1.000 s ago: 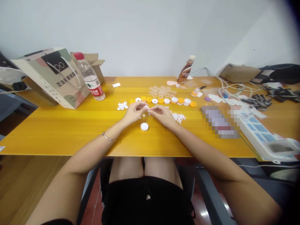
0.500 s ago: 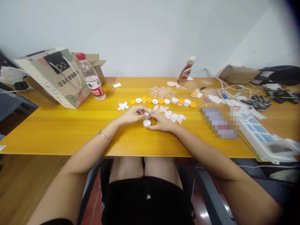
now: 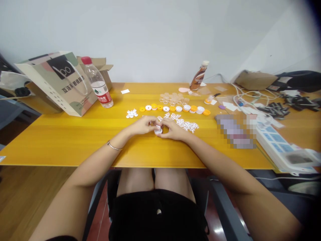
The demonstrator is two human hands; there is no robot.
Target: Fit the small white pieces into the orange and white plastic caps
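Note:
My left hand (image 3: 142, 126) and my right hand (image 3: 173, 130) meet at the middle of the yellow table (image 3: 75, 140), fingers curled together around a small white round cap (image 3: 158, 131) that rests on the tabletop. A tiny white piece sits on top of the cap between my fingertips. Just behind my hands lies a scatter of small white flat pieces (image 3: 185, 124). Further back runs a row of orange and white caps (image 3: 175, 108). A second little heap of white pieces (image 3: 131, 113) lies to the left of that row.
A paper bag (image 3: 60, 82) and a water bottle (image 3: 98, 83) stand at the back left. A brown drink bottle (image 3: 199, 76) stands at the back. Clear small cups (image 3: 173, 98) sit behind the caps. Cables (image 3: 250, 97) and a white power strip (image 3: 283, 147) crowd the right.
My hands came down from above the table onto the white cap. The right hand took hold of the cap and both hands now pinch at it.

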